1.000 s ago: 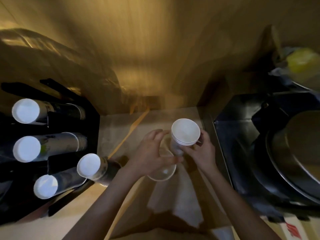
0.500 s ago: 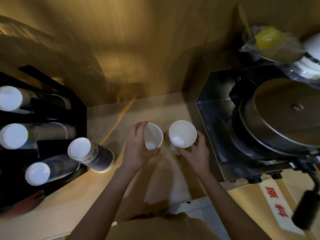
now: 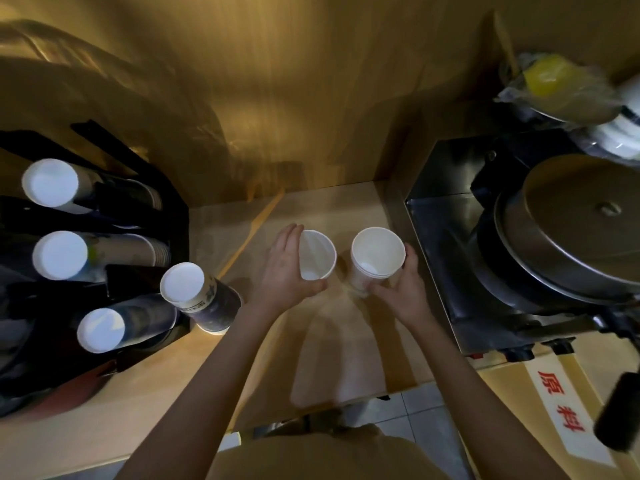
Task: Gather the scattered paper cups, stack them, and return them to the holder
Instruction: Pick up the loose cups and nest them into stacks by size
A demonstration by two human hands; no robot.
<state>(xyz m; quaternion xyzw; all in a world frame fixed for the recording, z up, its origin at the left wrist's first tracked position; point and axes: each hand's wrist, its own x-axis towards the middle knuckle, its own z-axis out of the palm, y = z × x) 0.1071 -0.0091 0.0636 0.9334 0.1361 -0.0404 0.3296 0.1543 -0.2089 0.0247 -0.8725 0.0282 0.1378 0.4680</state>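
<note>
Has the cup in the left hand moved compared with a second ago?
Yes. The single cup in the left hand has come up from low beside the right hand's stack, now level with it, farther from the counter's front edge.

White single cup (image 3: 317, 255) beside upright cup stack (image 3: 376, 259); black holder (image 3: 173, 216) left.

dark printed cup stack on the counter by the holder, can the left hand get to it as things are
Probably not yet: the left hand is holding a white cup. The dark printed cup stack sits close to its left, with bare counter between.
</note>
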